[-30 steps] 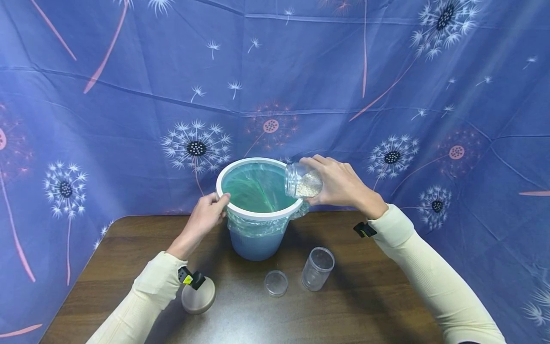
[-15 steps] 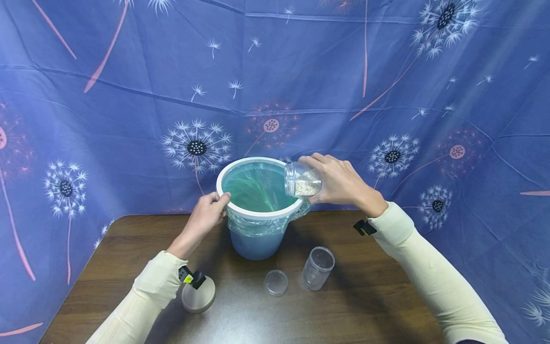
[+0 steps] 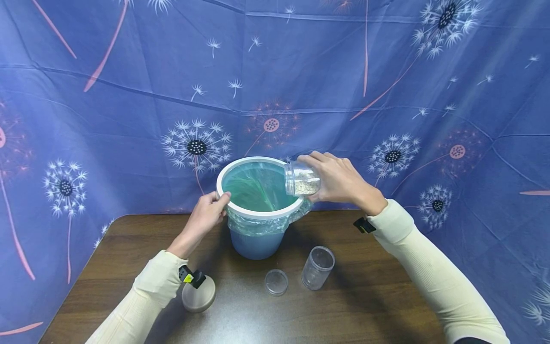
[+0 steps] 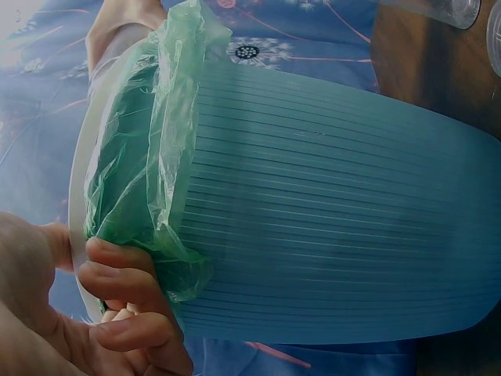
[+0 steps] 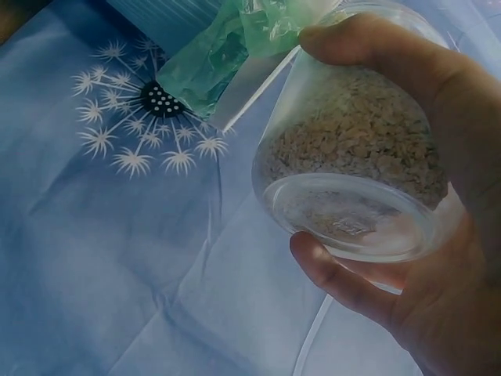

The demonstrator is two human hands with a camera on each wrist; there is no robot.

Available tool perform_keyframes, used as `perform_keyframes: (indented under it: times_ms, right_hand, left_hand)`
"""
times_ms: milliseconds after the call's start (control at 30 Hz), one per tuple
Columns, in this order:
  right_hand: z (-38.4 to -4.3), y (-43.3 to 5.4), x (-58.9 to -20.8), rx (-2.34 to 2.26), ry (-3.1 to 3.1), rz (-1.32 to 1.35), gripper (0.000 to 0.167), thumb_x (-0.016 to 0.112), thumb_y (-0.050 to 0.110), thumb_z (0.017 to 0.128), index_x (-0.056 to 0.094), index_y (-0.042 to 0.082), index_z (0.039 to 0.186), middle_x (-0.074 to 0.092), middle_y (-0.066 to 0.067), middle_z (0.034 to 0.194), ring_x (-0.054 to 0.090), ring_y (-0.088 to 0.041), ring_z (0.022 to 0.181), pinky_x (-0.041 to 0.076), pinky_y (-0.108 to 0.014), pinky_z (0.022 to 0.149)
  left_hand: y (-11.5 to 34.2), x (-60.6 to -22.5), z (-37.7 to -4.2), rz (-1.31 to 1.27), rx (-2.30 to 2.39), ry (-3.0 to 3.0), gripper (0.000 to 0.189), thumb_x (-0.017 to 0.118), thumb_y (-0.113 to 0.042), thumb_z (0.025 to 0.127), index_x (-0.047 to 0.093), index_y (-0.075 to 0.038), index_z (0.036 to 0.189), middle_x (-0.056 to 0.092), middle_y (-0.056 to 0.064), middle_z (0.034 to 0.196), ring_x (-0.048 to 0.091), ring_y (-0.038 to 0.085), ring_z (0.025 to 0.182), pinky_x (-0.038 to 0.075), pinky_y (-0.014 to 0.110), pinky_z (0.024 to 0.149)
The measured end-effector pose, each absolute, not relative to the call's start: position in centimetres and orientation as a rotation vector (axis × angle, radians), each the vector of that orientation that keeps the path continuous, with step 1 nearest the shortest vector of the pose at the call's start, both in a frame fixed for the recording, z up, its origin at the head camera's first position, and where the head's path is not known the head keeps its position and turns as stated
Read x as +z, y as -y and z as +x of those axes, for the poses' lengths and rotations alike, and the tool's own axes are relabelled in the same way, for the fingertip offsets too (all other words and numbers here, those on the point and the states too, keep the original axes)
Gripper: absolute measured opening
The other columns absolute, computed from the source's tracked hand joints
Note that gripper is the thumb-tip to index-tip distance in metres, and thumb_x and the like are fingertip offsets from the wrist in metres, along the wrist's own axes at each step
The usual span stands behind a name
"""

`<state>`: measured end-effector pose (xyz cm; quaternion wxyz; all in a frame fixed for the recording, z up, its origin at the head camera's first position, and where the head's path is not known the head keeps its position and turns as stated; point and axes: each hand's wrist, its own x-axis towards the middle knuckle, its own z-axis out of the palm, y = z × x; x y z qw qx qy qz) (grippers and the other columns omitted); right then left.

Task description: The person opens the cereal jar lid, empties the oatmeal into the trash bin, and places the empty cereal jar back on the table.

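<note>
In the head view my left hand (image 3: 206, 212) grips the white rim of a blue trash bin (image 3: 258, 246), thumb over the top. The left wrist view shows its fingers (image 4: 129, 286) curled beneath the rim against the green plastic liner (image 4: 176, 133). My right hand (image 3: 341, 177) holds a clear jar (image 3: 302, 179) on its side, mouth over the bin's right rim. Pale flakes that look like oats (image 5: 352, 133) lie inside it, towards the base. In the right wrist view, thumb and fingers wrap the jar's wall and base.
On the brown wooden table (image 3: 365, 306), in front of the bin, stand an uncapped clear container (image 3: 317, 270) and a small clear lid (image 3: 276, 282). A round beige lid (image 3: 198, 296) lies by the left forearm. A blue dandelion-print cloth (image 3: 275, 86) hangs close behind the bin.
My right hand has risen very slightly, and the jar's base has come up a little with it. The left hand and the bin have stayed in place.
</note>
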<state>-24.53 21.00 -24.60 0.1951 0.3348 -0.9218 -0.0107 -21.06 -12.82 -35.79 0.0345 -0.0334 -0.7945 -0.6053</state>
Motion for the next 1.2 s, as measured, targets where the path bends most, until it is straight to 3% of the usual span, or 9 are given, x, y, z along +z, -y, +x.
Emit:
perform_keyframes:
  times_ms: [800,1200]
  right_hand:
    - [-24.31,-20.58,-24.16,-0.096,2.528,1.004,0.103,0.1,0.045,0.061,0.056,0.019,0.151,0.064,-0.007,0.135,0.066,-0.035,0.11,0.059,-0.053,0.074]
    - [-24.27,-20.48,-24.07,-0.111,2.519,1.015,0.101,0.101,0.042,0.062,0.057,0.019,0.15,0.065,-0.006,0.131,0.065,-0.035,0.105,0.058,-0.052,0.069]
  left_hand:
    - [12.83,-35.91,-21.11,-0.103,-1.836,2.446,0.038,0.06,-0.036,0.108,0.054,-0.01,0.082,0.056,0.0,0.07,0.047,0.009,0.059,0.038,0.024,0.056]
    - [12.83,-35.91,-21.02,-0.104,-1.83,2.451,0.039,0.061,-0.038,0.108,0.055,-0.01,0.082,0.056,-0.001,0.071,0.047,0.008,0.059,0.037,0.024,0.056]
